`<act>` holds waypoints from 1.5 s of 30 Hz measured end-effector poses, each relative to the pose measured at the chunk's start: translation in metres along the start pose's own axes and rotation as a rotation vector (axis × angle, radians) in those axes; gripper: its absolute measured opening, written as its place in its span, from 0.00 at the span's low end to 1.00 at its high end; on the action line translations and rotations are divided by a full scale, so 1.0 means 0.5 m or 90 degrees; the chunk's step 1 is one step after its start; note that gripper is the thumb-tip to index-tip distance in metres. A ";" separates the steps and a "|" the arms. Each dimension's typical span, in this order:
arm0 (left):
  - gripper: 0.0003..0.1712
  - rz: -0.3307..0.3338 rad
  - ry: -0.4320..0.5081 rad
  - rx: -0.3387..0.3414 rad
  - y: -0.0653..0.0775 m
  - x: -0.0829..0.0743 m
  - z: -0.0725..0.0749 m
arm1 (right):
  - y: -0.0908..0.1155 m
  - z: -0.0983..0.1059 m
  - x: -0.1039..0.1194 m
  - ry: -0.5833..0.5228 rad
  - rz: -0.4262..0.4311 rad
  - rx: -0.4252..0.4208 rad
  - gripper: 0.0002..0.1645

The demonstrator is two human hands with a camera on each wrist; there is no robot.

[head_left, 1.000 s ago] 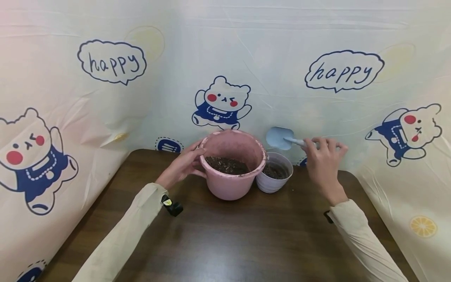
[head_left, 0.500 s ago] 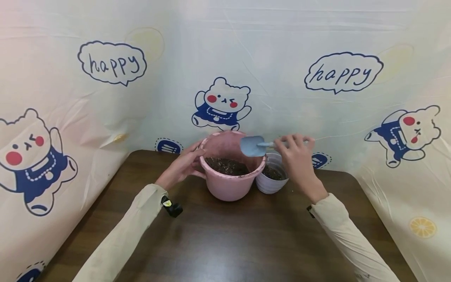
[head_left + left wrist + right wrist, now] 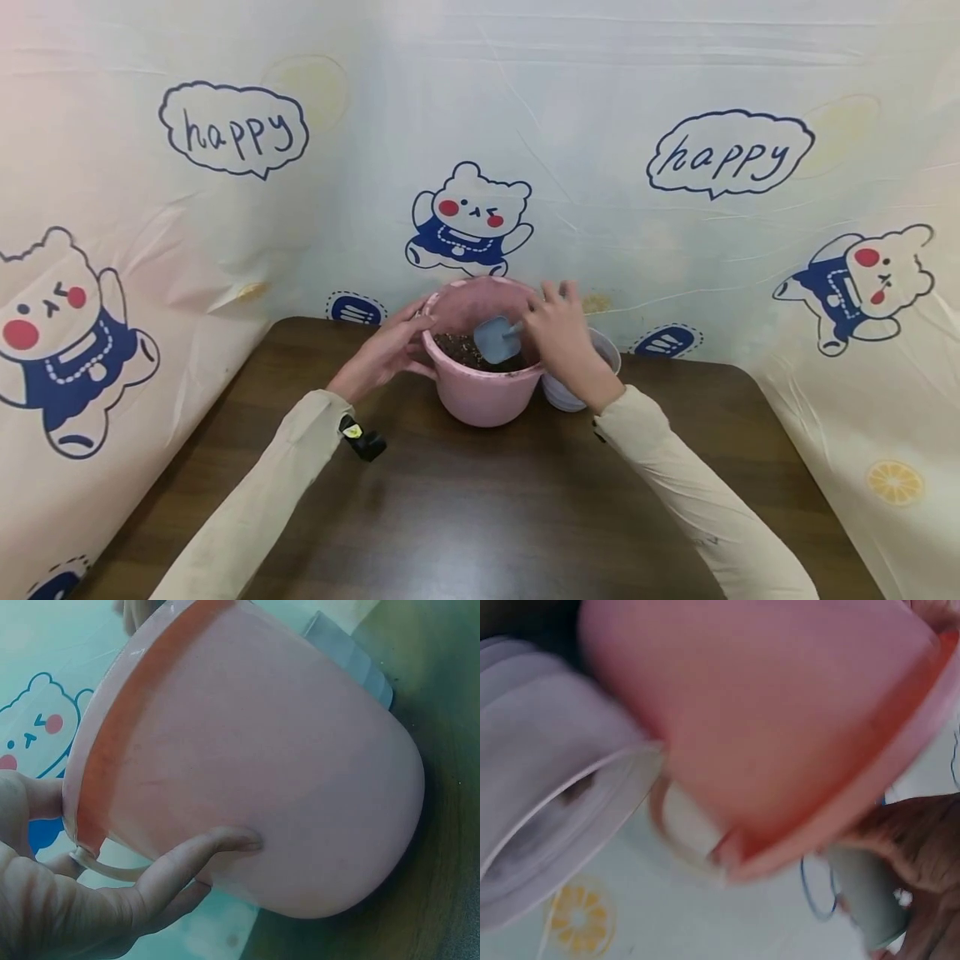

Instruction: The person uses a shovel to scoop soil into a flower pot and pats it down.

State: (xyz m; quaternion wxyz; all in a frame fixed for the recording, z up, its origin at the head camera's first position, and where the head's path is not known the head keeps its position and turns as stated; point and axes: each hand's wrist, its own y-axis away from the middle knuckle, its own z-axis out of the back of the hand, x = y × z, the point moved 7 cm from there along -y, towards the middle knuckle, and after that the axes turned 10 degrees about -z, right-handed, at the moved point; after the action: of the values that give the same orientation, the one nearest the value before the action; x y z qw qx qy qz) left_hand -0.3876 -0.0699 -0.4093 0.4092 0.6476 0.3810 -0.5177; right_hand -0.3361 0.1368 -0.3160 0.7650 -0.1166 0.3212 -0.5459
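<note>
A pink bucket [image 3: 483, 402] with dark soil [image 3: 459, 353] inside stands on the table. My left hand [image 3: 384, 348] holds its left side by the loop handle [image 3: 112, 868], with the thumb at the rim and fingertips against the outer wall. Over the bucket's right rim, my right hand [image 3: 564, 340] grips a small light-blue trowel. The trowel's blade [image 3: 495, 339] is down inside the bucket, close over the soil. A pale ribbed flowerpot [image 3: 562, 393] stands against the bucket's right side, partly hidden behind the right hand; dark material shows inside it in the right wrist view.
The dark wooden table [image 3: 465, 508] extends in front of the bucket. A printed cloth [image 3: 600, 75] with bears and "happy" bubbles hangs close behind the table and along both sides.
My right hand has carried the trowel leftward from above the flowerpot and down into the pink bucket. The left hand has kept its hold on the bucket.
</note>
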 end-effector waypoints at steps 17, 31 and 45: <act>0.41 -0.011 0.002 0.005 -0.005 -0.004 -0.009 | -0.052 -0.107 0.057 -0.066 -0.006 0.188 0.13; 0.42 -0.010 0.000 0.012 -0.009 -0.002 0.000 | -0.047 -0.106 0.057 -0.215 0.040 0.172 0.09; 0.42 -0.005 0.027 0.024 -0.005 0.004 0.001 | -0.042 -0.128 0.006 -0.432 0.091 0.274 0.08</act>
State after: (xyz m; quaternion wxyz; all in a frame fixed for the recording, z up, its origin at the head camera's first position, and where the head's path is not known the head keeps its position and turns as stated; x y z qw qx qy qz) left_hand -0.3896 -0.0694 -0.4117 0.3866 0.6646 0.3825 -0.5124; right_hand -0.3911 0.1374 -0.3551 0.8707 -0.1047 -0.0634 -0.4764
